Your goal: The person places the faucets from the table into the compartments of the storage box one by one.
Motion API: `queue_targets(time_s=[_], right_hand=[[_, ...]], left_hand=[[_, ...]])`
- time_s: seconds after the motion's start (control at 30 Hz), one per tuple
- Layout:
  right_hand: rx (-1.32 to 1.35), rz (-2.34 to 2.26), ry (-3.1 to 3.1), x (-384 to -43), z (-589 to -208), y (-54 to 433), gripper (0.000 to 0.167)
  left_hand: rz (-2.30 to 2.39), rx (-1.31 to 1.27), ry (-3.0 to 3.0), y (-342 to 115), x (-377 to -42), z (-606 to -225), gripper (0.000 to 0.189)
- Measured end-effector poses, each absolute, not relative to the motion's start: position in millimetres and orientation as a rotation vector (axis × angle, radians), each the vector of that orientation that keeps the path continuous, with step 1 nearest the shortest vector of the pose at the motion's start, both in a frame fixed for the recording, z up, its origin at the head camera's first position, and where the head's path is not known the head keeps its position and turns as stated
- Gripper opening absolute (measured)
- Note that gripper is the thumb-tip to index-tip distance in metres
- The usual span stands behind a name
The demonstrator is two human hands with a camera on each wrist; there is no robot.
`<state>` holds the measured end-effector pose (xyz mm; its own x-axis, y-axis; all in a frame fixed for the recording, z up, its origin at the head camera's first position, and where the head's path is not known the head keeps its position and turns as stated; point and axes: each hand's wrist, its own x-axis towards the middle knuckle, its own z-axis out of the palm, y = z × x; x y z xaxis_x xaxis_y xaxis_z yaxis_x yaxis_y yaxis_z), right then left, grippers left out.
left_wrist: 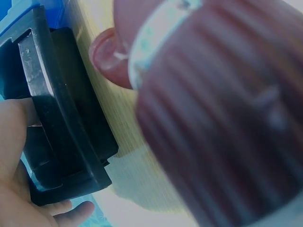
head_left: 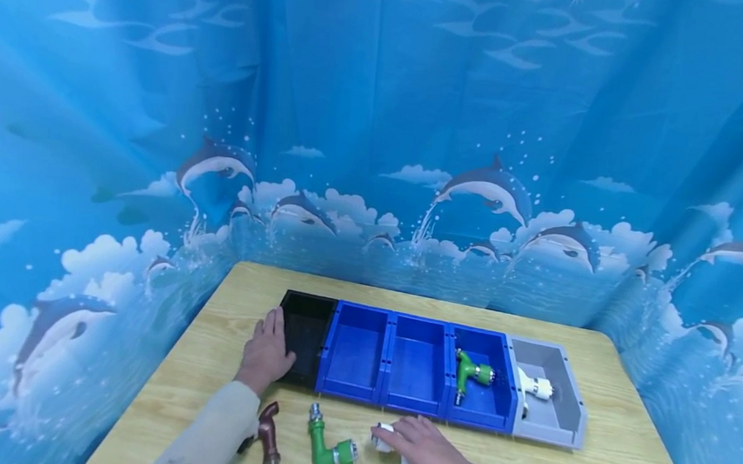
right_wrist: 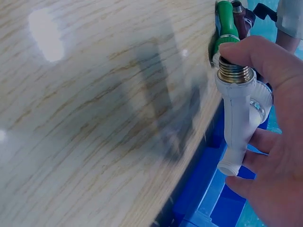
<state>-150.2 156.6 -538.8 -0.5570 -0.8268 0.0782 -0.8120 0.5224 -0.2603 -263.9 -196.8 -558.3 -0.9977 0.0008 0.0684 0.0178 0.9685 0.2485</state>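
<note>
My left hand (head_left: 267,352) grips the left wall of the black bin (head_left: 305,329), thumb inside and fingers outside, as the left wrist view shows. My right hand (head_left: 434,462) holds a white tap (right_wrist: 236,113) near the table's front, the thumb by its brass-coloured threaded end and fingers along the far side. Between the hands, a green tap (head_left: 320,452) and a dark brown tap (head_left: 269,437) lie on the table. The brown tap's ribbed part (left_wrist: 222,109) looms close in the left wrist view. Part of the white tap is hidden under my right hand in the head view.
Three blue bins (head_left: 355,341) stand in a row beside the black one; the rightmost holds a green tap (head_left: 475,374). A grey bin (head_left: 567,419) at the row's right end holds a white tap (head_left: 538,387). A dolphin-print curtain (head_left: 378,151) hangs behind the wooden table (head_left: 625,446).
</note>
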Motion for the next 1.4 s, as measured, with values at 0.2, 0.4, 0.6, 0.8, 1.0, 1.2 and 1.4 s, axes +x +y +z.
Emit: queue_targets(time_s=[0.2,0.4,0.6,0.8,1.0,1.2,1.4], right_hand=[[-1.457,-0.379,2.753,-148,-532,155,0.105],[-1.423,-0.36,2.784,-146,-528,154,0.105],[-1.431,-0.363,2.798,-146,-528,154,0.105],[-1.412,-0.372,2.816,-147,-526,155,0.103],[-1.334,-0.408,2.823,-148,-525,157,0.103],[-1.321,-0.428,2.86,-150,-527,159,0.102],[-1.274,-0.464,2.878,-151,-525,160,0.104]], left_hand=[[-0.409,-0.005,-3.058,-198,-262,-558,0.099],[-0.406,0.009,-3.06,-198,-260,-558,0.098],[-0.415,0.044,-3.082,-198,-259,-556,0.095],[-0.396,0.066,-3.1,-197,-259,-556,0.094],[-0.399,0.063,-3.111,-196,-260,-555,0.093],[-0.421,0.068,-3.116,-193,-259,-552,0.093],[-0.394,0.048,-3.117,-192,-261,-548,0.093]])
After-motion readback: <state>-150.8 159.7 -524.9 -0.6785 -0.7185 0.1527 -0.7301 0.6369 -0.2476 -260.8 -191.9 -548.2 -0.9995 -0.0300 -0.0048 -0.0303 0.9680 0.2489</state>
